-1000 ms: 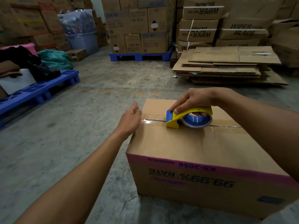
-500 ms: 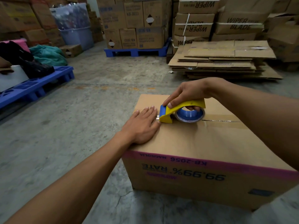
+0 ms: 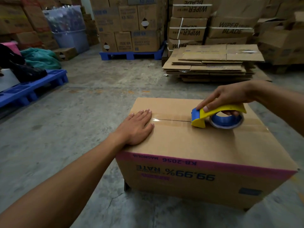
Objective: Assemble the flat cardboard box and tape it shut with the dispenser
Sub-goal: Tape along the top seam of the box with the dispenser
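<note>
A brown cardboard box (image 3: 202, 145) with a pink stripe and upside-down blue print stands on the concrete floor, its top flaps closed. My left hand (image 3: 136, 127) lies flat, fingers spread, on the left end of the top seam. My right hand (image 3: 225, 99) grips a yellow and blue tape dispenser (image 3: 215, 117) pressed on the seam toward the right. A strip of clear tape (image 3: 171, 118) runs along the seam between my left fingertips and the dispenser.
A stack of flat cardboard sheets (image 3: 212, 63) lies behind the box. Blue pallets stand at the left (image 3: 32, 88) and at the back (image 3: 131, 55), the back one loaded with cartons. Stacked boxes line the far wall.
My right hand has drawn the dispenser rightward along the seam, away from my left hand, laying tape. My left hand stays flat on the left end of the box top.
</note>
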A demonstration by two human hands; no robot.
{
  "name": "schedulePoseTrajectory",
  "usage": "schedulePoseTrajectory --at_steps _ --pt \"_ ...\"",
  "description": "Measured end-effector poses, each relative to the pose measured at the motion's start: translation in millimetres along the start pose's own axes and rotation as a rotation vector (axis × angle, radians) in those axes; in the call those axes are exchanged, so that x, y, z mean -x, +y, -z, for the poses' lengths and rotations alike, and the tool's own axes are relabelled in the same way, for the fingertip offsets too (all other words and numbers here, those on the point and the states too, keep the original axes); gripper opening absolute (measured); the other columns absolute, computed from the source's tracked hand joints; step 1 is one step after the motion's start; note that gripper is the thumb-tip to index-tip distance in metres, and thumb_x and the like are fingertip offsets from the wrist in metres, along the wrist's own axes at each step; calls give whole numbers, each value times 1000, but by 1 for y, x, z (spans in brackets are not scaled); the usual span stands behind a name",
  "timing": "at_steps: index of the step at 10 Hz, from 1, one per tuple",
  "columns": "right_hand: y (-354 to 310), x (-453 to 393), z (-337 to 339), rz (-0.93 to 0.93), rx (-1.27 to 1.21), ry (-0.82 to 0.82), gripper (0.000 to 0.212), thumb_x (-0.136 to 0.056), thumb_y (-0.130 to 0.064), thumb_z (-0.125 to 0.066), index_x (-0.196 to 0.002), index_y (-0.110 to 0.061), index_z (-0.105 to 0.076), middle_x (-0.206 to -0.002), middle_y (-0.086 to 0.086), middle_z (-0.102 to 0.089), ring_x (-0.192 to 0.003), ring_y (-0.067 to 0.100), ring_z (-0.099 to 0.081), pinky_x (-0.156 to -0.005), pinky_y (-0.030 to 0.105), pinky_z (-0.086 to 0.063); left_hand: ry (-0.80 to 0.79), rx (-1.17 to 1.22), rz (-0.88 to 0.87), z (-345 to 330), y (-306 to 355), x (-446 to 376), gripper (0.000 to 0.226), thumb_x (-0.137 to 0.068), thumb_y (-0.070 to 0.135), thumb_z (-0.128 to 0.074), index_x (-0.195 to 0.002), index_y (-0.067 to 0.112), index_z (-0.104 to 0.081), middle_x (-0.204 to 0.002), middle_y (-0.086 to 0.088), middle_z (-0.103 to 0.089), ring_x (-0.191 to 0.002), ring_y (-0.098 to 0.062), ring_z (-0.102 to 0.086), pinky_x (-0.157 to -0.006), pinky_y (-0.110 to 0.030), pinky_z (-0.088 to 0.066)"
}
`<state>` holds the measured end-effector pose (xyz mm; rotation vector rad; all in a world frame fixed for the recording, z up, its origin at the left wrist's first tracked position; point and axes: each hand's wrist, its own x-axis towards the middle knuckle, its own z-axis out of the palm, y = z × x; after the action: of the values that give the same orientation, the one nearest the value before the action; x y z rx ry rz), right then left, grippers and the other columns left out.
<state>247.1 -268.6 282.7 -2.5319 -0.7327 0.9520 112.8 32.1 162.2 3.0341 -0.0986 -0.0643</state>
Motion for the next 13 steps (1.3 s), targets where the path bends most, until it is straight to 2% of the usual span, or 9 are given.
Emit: schedulePoseTrajectory --at_steps 1,2,4,5,7,8,10,11,13 --pt "1 -4 0 23 40 12 30 -88 -38 -65 -116 -45 -67 -102 14 -67 -61 16 -61 -49 28 -53 -23 -14 35 4 3 -2 62 -101 49 -16 -156 23 0 -164 6 2 -149 -11 3 -121 -38 0" --pt "0 -11 1 43 29 -1 29 -87 -37 -67 -115 -41 -70 -98 15 -68 -59 18 -59 -45 27 -52 -39 -56 54 10 19 -4 61 -101 41 -19 -156 19 -1 -164 -1 3 -150 -18 3 -121 -43 1" --pt "5 -17 4 34 -19 -42 29 -86 -37 -68 -115 -38 -71 -90 14 -67 -56 19 -55 -44 27 -51 -30 11 -147 4 102 -33 59 -101 31 -22 -155 14 -6 -164 -3 -3 -150 -18 1 -121 -43 -1" --pt "5 -19 4 27 -30 -39 29 -87 -35 -68 -116 -35 -70 -90 15 -65 -53 16 -55 -43 26 -50 -25 36 -133 -9 116 -43 60 -101 34 -20 -155 15 -4 -164 -2 -2 -150 -15 0 -121 -43 1" --pt "9 -15 7 23 -66 -105 34 -89 -36 -65 -124 -37 -65 -100 23 -68 -60 21 -63 -49 27 -55 -22 37 -136 -15 110 -43 59 -101 37 -17 -156 20 -1 -164 5 2 -149 -8 2 -121 -37 2" --pt "13 -8 14 23 -94 -138 37 -91 -32 -63 -127 -37 -62 -95 21 -66 -60 19 -64 -54 30 -56 -24 36 -125 -13 111 -42 57 -102 34 -16 -156 20 -2 -164 6 1 -149 -7 2 -121 -34 3" --pt "58 28 28 -58 -116 -113 39 -86 -30 -66 -123 -38 -65 -81 13 -67 -55 18 -60 -49 31 -55 -28 32 -111 -11 113 -39 56 -103 33 -15 -156 21 -1 -163 7 2 -149 -7 3 -121 -33 3" --pt "77 42 32 -88 -127 -91 39 -85 -30 -66 -123 -39 -65 -95 17 -66 -58 20 -59 -48 31 -54 -28 24 -110 -10 113 -39 56 -103 33 -15 -156 22 -1 -163 8 2 -149 -7 2 -121 -33 3" --pt "71 34 32 -86 -18 -80 32 -87 -32 -68 -118 -38 -69 -80 15 -64 -51 16 -57 -49 29 -53 -34 3 -80 -7 117 -37 56 -102 32 -16 -156 22 -1 -164 5 3 -149 -10 3 -121 -39 2"
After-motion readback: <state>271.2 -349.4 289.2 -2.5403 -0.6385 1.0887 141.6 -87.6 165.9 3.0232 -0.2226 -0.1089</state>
